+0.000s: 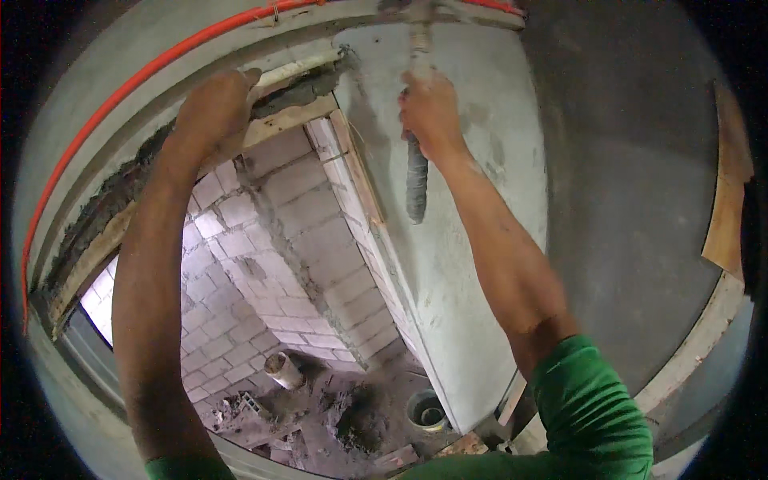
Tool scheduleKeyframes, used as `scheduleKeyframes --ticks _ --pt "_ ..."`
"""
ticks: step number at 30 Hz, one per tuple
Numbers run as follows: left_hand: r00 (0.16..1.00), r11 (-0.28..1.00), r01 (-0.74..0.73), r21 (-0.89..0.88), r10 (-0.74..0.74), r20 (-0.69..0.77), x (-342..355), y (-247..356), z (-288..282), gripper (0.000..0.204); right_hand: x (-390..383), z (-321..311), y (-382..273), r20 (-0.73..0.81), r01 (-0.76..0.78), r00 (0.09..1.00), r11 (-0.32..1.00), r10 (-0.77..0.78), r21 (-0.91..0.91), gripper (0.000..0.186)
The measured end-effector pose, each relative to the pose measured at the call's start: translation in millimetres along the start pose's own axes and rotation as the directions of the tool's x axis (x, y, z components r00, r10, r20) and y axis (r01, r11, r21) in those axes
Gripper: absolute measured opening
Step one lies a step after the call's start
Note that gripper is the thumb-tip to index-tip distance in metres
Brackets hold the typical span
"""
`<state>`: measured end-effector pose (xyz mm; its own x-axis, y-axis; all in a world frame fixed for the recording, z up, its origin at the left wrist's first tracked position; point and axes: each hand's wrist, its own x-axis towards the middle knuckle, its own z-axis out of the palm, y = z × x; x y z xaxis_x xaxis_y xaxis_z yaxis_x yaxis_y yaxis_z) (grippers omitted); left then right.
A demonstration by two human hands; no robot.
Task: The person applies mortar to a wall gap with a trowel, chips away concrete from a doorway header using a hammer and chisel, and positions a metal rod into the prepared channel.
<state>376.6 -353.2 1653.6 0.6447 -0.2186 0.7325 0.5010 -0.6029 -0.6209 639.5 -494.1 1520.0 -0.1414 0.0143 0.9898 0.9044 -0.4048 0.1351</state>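
My right hand is wrapped round the handle of a hammer, raised in front of the grey plastered wall panel. Dark tape covers the lower handle, and the head at the top edge is blurred. My left hand is closed in a fist at the lintel over the opening; what it grips, if anything, is hidden. Beside that fist run a pale strip, a rough dark mortar band and a wooden board along the lintel's lower edge.
An orange conduit curves along the wall above. Through the opening show a block wall, a white bucket, a dark bucket and rubble on the floor below. A brown board hangs at far right.
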Motion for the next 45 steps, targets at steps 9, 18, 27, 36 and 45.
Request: scheduleKeyframes --ticks 9,18,27,36,45 --pt "1.0 1.0 -0.024 0.001 0.024 0.01 -2.4 6.5 0.9 0.034 -5.9 -23.6 -19.2 -0.284 -0.337 0.833 0.842 0.475 0.421 0.024" --pt "0.996 0.994 -0.039 0.104 0.031 0.083 -4.9 -16.0 -7.2 0.037 1.6 -69.0 -71.6 0.183 -0.554 0.63 0.271 0.755 0.787 0.026" --pt "0.998 0.997 -0.06 0.039 0.06 0.009 21.5 18.4 -27.2 0.021 4.0 30.5 -20.1 -0.271 0.145 0.949 0.986 -0.163 -0.083 0.014" --pt "0.995 0.996 -0.084 -0.014 0.083 -0.05 6.4 -23.8 -0.5 0.028 -16.8 -7.5 -44.9 -0.073 -0.473 0.801 0.702 0.595 0.532 0.022" --pt "0.99 0.992 -0.124 0.025 0.126 -0.068 13.6 -2.2 -16.2 0.018 6.7 -29.6 -36.4 -0.02 -0.251 0.945 0.762 0.327 0.597 0.022"
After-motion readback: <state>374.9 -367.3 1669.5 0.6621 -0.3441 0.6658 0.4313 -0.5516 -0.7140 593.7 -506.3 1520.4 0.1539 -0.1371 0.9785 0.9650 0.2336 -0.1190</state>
